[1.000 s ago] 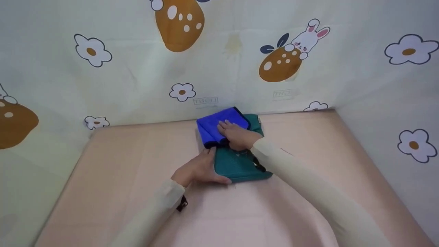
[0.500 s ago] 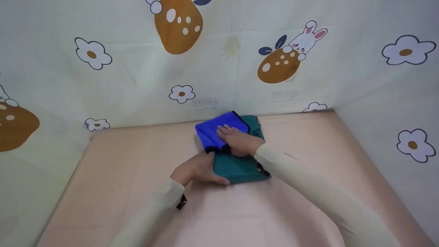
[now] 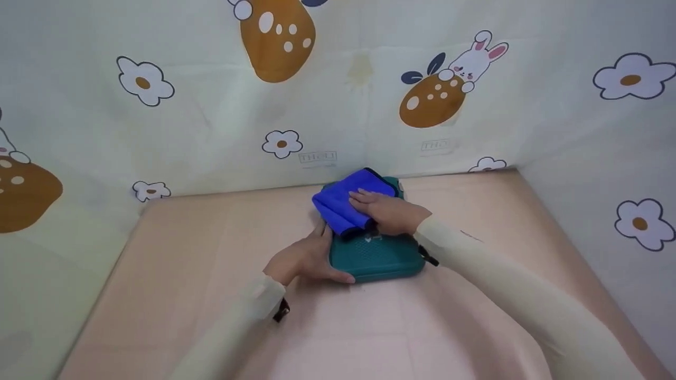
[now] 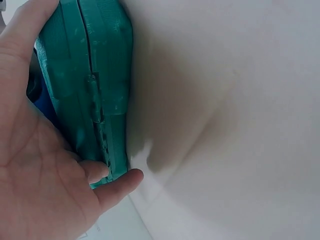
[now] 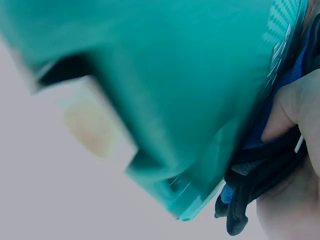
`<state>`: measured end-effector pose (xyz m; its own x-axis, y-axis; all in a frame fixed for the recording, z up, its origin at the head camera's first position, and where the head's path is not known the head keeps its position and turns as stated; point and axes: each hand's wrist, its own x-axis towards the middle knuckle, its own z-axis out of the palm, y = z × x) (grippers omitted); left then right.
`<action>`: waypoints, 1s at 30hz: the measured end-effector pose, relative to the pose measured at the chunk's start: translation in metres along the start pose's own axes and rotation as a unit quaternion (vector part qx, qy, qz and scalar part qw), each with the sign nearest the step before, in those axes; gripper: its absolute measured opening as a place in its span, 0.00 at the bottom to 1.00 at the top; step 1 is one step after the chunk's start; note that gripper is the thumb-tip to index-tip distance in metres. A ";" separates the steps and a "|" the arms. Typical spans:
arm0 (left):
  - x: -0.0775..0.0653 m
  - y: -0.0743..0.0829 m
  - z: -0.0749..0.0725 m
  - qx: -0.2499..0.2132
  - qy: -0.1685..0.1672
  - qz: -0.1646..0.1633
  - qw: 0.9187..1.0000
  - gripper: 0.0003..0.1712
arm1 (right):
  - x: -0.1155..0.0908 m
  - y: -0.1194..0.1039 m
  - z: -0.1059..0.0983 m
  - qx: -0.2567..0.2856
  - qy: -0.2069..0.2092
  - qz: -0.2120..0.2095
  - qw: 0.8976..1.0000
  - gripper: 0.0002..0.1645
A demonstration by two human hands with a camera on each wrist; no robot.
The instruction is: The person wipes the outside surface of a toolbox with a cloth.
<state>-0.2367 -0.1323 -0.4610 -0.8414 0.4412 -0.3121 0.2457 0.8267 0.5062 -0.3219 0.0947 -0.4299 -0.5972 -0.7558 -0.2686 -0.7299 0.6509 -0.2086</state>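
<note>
A teal-green case (image 3: 383, 259) with rounded corners lies on the table against the back wall. My left hand (image 3: 306, 256) holds it at the left front corner, thumb at the front edge and fingers along the left side. In the left wrist view, that hand's fingers touch the seamed side of the case (image 4: 75, 75). My right hand (image 3: 391, 212) presses a folded blue cloth (image 3: 338, 203) with black edging onto the case top. The right wrist view shows the cloth's black-edged folds (image 5: 239, 200) gathered between thumb and palm. The cloth and right hand hide the case's far part.
The pale pink table (image 3: 211, 264) extends to both sides and in front of the case. A white wall covering (image 3: 211, 105) printed with flowers and rabbits rises close behind it. Dark wrist straps (image 3: 281, 310) hang under both sleeves.
My right hand has slid the cloth to the right and slightly toward me across the case, uncovering a printed mark on its top. My left hand stays at the same corner.
</note>
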 end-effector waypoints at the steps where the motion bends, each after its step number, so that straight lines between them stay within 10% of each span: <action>1: 0.001 0.000 0.000 0.000 0.001 0.002 1.000 0.89 | -0.001 0.002 0.000 0.002 0.002 0.002 1.000 0.45; 16: 0.002 0.001 0.003 0.008 0.009 0.007 1.000 0.86 | -0.010 0.020 0.001 0.023 0.020 0.110 0.993 0.43; 30: -0.001 -0.006 0.007 -0.012 0.033 0.018 0.999 0.86 | -0.002 -0.012 0.006 0.004 0.043 0.104 0.994 0.42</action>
<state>-0.2337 -0.1355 -0.4692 -0.8617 0.4469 -0.2402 0.2664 0.8014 0.5355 -0.3099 0.0891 -0.4326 -0.7616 -0.6072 -0.2265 -0.5848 0.7945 -0.1637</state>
